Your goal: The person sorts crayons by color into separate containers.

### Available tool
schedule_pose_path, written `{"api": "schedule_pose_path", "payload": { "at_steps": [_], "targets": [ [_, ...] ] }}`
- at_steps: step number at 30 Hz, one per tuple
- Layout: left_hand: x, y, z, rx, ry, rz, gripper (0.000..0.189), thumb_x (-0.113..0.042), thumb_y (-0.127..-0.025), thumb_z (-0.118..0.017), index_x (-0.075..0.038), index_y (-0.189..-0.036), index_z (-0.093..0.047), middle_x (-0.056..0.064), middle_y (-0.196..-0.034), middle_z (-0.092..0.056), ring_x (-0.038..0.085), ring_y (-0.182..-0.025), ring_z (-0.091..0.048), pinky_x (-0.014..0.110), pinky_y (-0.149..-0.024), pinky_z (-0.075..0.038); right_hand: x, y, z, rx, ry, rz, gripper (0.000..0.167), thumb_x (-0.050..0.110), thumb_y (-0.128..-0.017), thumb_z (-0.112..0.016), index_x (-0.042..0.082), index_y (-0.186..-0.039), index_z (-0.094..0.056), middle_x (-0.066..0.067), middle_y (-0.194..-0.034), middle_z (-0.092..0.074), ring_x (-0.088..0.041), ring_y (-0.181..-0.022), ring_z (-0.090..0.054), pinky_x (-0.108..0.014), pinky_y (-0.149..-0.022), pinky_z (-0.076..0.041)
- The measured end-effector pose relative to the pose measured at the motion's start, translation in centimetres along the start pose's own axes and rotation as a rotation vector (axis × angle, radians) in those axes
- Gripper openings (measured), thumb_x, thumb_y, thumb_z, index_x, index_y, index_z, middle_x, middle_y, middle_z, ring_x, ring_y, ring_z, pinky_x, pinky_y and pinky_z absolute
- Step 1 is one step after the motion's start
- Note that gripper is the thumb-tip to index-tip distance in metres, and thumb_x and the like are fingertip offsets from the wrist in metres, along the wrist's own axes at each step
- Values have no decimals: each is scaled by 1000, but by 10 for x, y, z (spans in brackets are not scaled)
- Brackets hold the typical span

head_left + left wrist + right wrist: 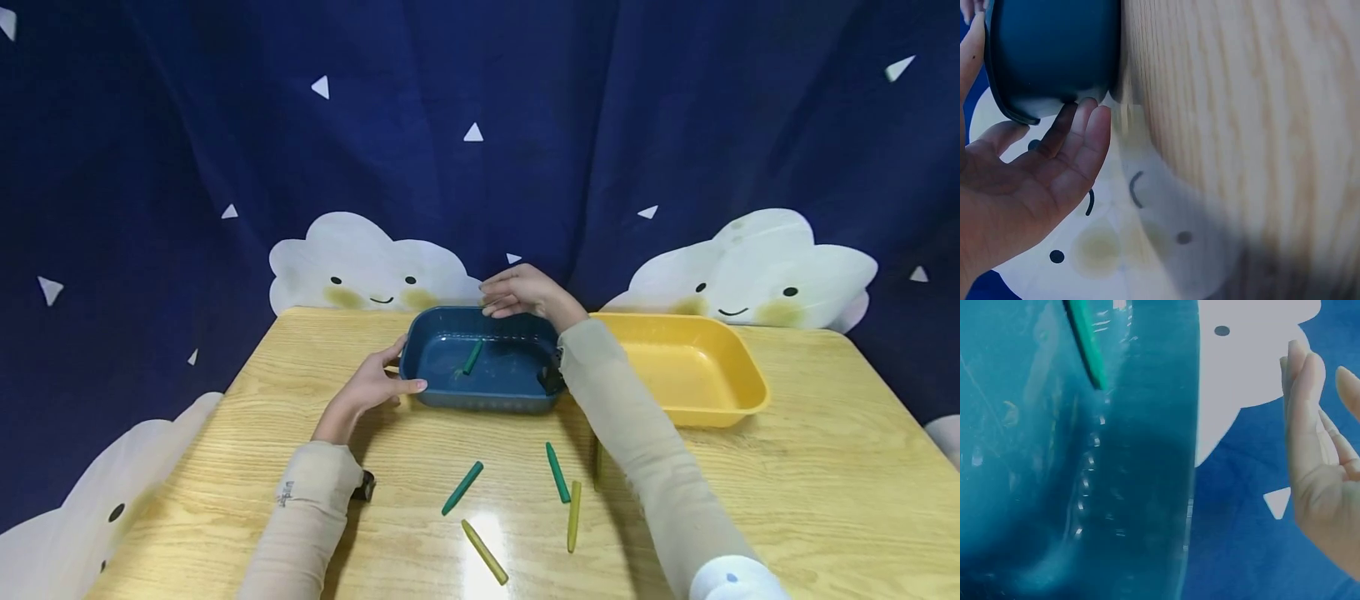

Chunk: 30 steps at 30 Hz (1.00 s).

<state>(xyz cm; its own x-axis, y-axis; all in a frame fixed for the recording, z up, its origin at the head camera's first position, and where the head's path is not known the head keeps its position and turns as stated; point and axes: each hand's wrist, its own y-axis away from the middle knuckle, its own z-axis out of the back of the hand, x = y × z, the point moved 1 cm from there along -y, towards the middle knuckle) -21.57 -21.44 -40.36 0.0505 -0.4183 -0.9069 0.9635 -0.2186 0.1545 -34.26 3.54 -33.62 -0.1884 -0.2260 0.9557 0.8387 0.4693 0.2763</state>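
A dark blue plastic bin [487, 402] stands at the far middle of the table, with one green crayon [472, 357] lying inside. My left hand [375, 379] grips the bin's left end, thumb at the front rim and fingers against the outer wall. In the left wrist view, the fingertips [1099, 119] meet the wall from outside. Above the bin's far rim hovers my right hand [525, 293], its fingers extended and loosely together. Nothing shows between those fingers in the right wrist view, where the hand [1319, 450] is beside the rim.
Nearer on the table lie green crayons [462, 488] and several yellow crayons [484, 552], one partly hidden by my right forearm. A yellow bin [712, 417] stands right of the blue one, partly behind that arm. A dark blue curtain [480, 192] hangs behind the table's back edge.
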Motion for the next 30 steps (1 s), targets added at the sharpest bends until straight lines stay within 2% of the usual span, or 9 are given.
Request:
{"api": "schedule_pose_path", "payload": {
  "at_steps": [6, 14, 21, 26, 30],
  "targets": [
    [-2, 0, -1, 1, -2, 2, 90, -17, -81, -70, -11, -147, -10, 29, -131, -37, 31, -97, -57, 46, -65, -49, 9, 24, 1, 48, 1, 38, 40, 10, -92, -55, -5, -128, -48, -25, -116, -56, -24, -80, -66, -34, -69, -53],
    [-2, 2, -1, -6, -33, 11, 89, -18, -82, -70, -12, -147, -11, 27, -132, -36, 31, -98, -56, 44, -64, -50, 11, 55, 1, 144, 15, 125, 40, 9, -91, -55, -4, -129, -48, -21, -104, -61, -21, -74, -66, -29, -65, -54],
    [-1, 1, -3, -6, -31, 17, 89, -20, -81, -70, -12, -147, -10, 27, -133, -35, 33, -100, -55, 44, -65, -51, 7, 75, 2, 187, 4, 140, 42, 8, -93, -51, -4, -132, -43, -18, -102, -62, -18, -73, -65, -28, -64, -53],
    [-1, 2, -2, -5, -36, 14, 89, -19, -81, -70, -11, -147, -11, 28, -131, -36, 33, -84, -58, 45, -65, -50, 5, 90, 0, 217, 1, 170, 43, 8, -93, -51, -6, -132, -41, -14, -96, -64, -19, -73, -65, -26, -60, -52],
    [-1, 1, -1, -6, -39, 17, 90, -20, -81, -70, -12, -147, -10, 28, -132, -35, 34, -75, -57, 44, -63, -50, 2, 98, 0, 230, 48, 203, 44, 9, -92, -53, -8, -131, -42, -13, -95, -64, -20, -74, -65, -28, -63, -53]
  ]
}}
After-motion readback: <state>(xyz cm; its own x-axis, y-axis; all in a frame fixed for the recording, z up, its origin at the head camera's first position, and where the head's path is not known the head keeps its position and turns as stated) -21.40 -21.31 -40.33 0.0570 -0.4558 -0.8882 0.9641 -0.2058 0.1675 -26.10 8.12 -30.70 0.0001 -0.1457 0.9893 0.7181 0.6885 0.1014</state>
